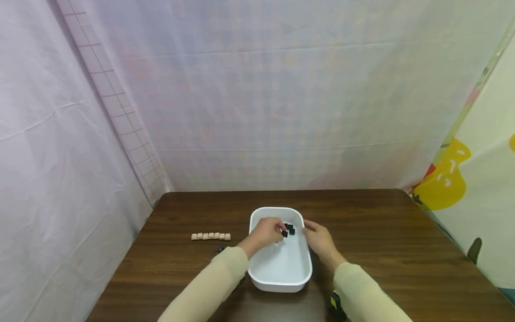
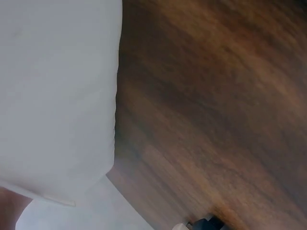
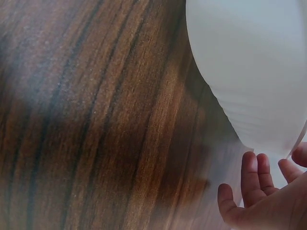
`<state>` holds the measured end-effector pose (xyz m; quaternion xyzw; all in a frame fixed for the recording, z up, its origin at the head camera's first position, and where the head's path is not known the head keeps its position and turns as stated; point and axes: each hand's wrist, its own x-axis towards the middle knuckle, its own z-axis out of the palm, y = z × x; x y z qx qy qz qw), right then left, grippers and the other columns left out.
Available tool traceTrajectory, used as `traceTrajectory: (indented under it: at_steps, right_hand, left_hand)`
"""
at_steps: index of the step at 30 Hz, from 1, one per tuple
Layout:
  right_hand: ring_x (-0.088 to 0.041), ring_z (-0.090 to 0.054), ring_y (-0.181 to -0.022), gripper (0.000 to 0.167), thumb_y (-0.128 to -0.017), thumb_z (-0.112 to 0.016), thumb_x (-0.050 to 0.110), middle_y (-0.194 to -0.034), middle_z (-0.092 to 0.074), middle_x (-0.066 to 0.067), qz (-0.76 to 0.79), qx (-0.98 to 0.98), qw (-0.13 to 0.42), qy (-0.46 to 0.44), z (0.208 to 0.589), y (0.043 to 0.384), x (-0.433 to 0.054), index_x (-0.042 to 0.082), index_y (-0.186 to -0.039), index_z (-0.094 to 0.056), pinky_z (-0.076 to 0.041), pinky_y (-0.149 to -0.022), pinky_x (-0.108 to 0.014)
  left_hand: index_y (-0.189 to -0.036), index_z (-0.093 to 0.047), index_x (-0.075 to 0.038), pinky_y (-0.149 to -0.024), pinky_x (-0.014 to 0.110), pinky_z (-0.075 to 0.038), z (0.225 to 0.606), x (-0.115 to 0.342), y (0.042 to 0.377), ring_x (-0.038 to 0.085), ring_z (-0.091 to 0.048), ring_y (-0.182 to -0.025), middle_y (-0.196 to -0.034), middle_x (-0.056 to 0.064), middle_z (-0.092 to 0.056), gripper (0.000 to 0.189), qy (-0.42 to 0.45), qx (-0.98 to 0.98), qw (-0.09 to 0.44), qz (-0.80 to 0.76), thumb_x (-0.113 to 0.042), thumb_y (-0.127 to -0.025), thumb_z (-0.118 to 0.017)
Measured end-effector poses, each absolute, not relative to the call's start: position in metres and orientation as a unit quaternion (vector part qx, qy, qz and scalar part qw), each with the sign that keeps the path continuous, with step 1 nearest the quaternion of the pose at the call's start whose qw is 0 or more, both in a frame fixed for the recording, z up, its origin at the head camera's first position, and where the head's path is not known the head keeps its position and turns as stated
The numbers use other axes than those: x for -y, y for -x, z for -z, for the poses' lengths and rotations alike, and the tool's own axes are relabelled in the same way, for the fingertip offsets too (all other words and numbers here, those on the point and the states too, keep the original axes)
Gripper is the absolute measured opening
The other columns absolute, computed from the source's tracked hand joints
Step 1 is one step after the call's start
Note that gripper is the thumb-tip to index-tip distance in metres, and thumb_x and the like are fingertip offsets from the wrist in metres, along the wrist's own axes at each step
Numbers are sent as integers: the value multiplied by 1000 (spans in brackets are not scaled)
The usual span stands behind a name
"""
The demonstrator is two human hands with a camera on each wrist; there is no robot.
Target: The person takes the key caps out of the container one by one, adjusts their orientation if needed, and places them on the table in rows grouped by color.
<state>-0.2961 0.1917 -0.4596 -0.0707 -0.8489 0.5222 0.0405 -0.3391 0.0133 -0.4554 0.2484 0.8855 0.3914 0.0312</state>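
Note:
A deep white plastic tray (image 1: 277,285) stands on the table with several small black keycap-like pieces (image 1: 291,229) inside, toward its far right. My left hand (image 1: 264,231) reaches over the tray's left rim, and its fingertips pinch one black keycap-like piece (image 1: 284,234). At the right side, my right hand (image 1: 320,241) holds the tray by its rim, thumb and finger at the edge. The right wrist view shows the other fingers (image 3: 250,175) spread beside the tray wall (image 3: 249,72). Only a sliver of the left hand shows in the left wrist view, beside the tray wall (image 2: 57,96).
Several cream keycap-like pieces (image 1: 211,236) lie in a row left of the tray. A small black object (image 1: 220,249) sits beside the left sleeve. Near the right sleeve is a black object with a yellow mark (image 1: 333,302). Pale curtains (image 1: 281,112) hang behind the brown wooden table (image 1: 362,210).

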Motion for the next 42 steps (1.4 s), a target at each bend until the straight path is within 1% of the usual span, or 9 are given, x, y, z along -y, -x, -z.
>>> traceTrajectory:
  at_steps: [8,13,17,22,26,30,35,37,42]
  right_hand:
    - [-44,-54,-119,43,-96,-53,12,-133,-55,-30,-523,849,38,70,461,297,-192,-8,-134,-55,-44,-99,-53]
    - [-44,-55,-118,43,-96,-53,12,-132,-56,-30,-521,850,42,68,462,298,-193,-8,-134,-56,-43,-99,-53]
    - [-44,-55,-118,43,-96,-53,12,-131,-57,-30,-524,848,44,67,463,298,-193,-8,-133,-56,-43,-99,-52]
    - [-42,-57,-115,42,-96,-54,12,-130,-58,-30,-529,845,43,69,463,299,-193,-8,-133,-56,-45,-97,-51]
    - [-44,-54,-120,43,-97,-53,12,-133,-55,-30,-527,846,35,75,462,299,-193,-8,-134,-55,-44,-99,-52]
    - [-44,-52,-123,43,-98,-52,13,-134,-55,-29,-529,845,30,74,461,299,-192,-8,-136,-54,-41,-102,-53]
    - [-43,-52,-123,43,-98,-52,13,-133,-56,-29,-534,842,31,74,462,300,-190,-7,-136,-54,-40,-103,-52]
    - [-43,-52,-123,43,-98,-52,13,-133,-56,-28,-534,841,30,76,462,300,-190,-7,-136,-55,-40,-104,-52]
    - [-43,-49,-126,43,-98,-52,14,-135,-54,-28,-533,842,28,83,461,300,-189,-5,-137,-54,-37,-106,-53]
  left_hand:
    - [-88,-66,-1,-48,19,-43,454,-14,337,8,-57,-49,-58,-2,-58,13,-220,-876,58,-426,8,-79,-67]
    - [-90,-66,0,-48,19,-41,450,-13,334,8,-56,-50,-58,-2,-58,15,-221,-870,49,-439,9,-78,-66]
    - [-94,-68,1,-50,20,-42,447,-13,333,9,-57,-54,-64,2,-63,16,-205,-853,56,-477,7,-79,-66]
    - [-95,-68,0,-53,21,-46,444,-10,333,11,-62,-57,-74,6,-69,9,-192,-833,68,-514,-6,-88,-70]
    - [-94,-68,-3,-55,23,-49,441,-1,330,11,-63,-60,-79,7,-70,9,-201,-834,51,-511,-11,-90,-73]
    - [-100,-70,-2,-58,25,-51,436,19,329,10,-63,-65,-84,2,-67,16,-195,-843,25,-501,-11,-88,-75]
    - [-114,-69,1,-64,28,-53,433,63,327,16,-66,-76,-91,7,-69,30,-189,-852,-14,-489,-10,-86,-75]
    - [-111,-71,2,-65,29,-54,434,85,325,17,-67,-79,-91,8,-71,29,-181,-857,-31,-482,-8,-85,-76]
    - [-99,-74,-4,-64,30,-50,444,138,316,14,-61,-75,-81,1,-67,20,-135,-886,-53,-441,-8,-80,-80]
